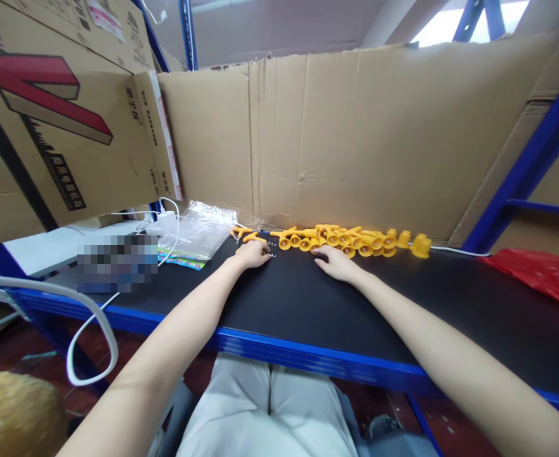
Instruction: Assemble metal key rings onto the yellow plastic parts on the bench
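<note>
My left hand [254, 254] rests low over the black tabletop with its fingers curled. A thin metal spiral pokes out beside its fingertips, so it is closed on a corkscrew mostly hidden under the hand. Just behind it lie yellow T-shaped corkscrew handles [250, 237] with metal spirals. My right hand [337, 263] hovers at the front of a pile of yellow corkscrews with bell-shaped cups [365, 248], thumb and fingers apart. Its fingertips are at a cup's edge; whether they touch it I cannot tell. Loose yellow cups [420, 245] stand at the pile's right end.
Clear plastic bags [198, 231] lie left on the black tabletop [279, 304], near a white cable and charger [167, 220]. Red plastic [540, 276] lies at the right. A cardboard panel [355, 139] stands behind; a large carton [65, 114] is at left. Blue metal edging [308, 355] runs in front.
</note>
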A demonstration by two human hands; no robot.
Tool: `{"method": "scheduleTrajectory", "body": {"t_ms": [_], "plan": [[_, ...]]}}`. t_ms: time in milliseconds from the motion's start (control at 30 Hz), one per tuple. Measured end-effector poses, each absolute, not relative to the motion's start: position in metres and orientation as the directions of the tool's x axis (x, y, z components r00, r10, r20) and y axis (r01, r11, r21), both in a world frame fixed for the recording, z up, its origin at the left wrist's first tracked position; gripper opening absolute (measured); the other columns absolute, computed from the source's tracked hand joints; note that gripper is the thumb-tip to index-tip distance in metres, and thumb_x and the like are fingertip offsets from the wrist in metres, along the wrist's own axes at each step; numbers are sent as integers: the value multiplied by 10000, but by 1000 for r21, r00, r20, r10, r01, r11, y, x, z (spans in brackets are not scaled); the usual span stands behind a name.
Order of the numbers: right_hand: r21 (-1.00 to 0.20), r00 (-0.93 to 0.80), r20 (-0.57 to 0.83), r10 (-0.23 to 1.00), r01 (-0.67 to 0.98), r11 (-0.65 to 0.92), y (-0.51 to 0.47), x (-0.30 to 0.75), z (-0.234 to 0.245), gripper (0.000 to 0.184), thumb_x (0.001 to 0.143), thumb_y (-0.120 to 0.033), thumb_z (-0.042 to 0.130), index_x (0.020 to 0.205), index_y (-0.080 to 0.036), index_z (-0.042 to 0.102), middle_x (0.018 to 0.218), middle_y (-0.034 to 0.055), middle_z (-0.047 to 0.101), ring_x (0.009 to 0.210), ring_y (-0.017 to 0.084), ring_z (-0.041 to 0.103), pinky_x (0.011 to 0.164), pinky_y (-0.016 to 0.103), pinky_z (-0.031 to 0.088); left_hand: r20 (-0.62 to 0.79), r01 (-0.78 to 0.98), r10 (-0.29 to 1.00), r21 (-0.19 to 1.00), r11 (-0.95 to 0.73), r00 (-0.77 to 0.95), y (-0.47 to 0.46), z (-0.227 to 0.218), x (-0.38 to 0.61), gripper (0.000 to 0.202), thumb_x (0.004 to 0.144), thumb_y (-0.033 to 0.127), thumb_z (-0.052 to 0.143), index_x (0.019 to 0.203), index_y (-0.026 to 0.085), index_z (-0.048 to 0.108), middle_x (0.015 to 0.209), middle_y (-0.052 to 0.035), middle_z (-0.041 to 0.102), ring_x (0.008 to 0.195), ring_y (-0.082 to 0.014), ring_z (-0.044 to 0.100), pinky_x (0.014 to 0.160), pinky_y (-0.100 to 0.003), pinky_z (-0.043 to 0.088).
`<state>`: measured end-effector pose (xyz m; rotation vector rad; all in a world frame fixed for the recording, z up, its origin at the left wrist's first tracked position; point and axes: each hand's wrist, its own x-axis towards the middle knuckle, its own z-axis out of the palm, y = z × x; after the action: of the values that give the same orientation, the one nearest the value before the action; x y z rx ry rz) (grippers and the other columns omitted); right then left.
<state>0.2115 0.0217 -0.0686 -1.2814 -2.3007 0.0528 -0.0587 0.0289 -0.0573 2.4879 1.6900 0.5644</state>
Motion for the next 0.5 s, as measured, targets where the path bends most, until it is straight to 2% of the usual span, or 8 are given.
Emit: {"method": "scheduleTrajectory", "body": {"t_ms": [133,233,300,400,467,500], "plan": [[-295,-313,562,766,789,539,22,217,-50,258,818,-226,470,969,-194,676,1028,61,670,937,202,618,866,339,460,254,896,914,237,-377,317,29,-58,-58,263,761,327,539,961,215,668,1017,-52,668,930,-201,605,840,-289,463],[-389,-53,720,692,795,465,30,239,-23,280,815,-242,454,965,-163,676,980,79,681,869,195,625,822,311,464,263,907,914,211,-366,308,29,-58,-55,269,769,328,526,963,210,669,1034,-59,666,964,-218,599,851,-305,462],[-447,134,771,622,810,379,43,267,-8,306,817,-234,435,986,-133,670,952,100,680,849,191,620,809,289,452,269,914,918,203,-351,293,27,-58,-53,264,771,319,519,956,209,672,1032,-62,669,985,-225,592,857,-312,461],[-503,327,725,606,853,142,71,322,3,345,822,-224,431,1044,-81,653,981,157,666,871,200,605,780,271,424,272,923,929,221,-315,252,25,-57,-49,259,769,304,515,950,211,676,1027,-63,671,993,-232,588,846,-319,467],[-446,336,655,677,895,-13,90,357,-1,382,852,-251,409,1030,-25,661,941,206,667,818,213,604,669,272,415,272,924,935,244,-295,227,24,-57,-47,261,756,276,521,956,212,676,1028,-58,671,989,-231,590,838,-317,471],[-422,326,651,685,906,-30,98,371,-4,402,865,-243,393,997,21,665,903,241,662,778,215,602,629,278,402,274,923,936,254,-290,219,24,-57,-46,267,748,257,522,961,212,676,1029,-56,670,988,-231,591,839,-316,471]]}}
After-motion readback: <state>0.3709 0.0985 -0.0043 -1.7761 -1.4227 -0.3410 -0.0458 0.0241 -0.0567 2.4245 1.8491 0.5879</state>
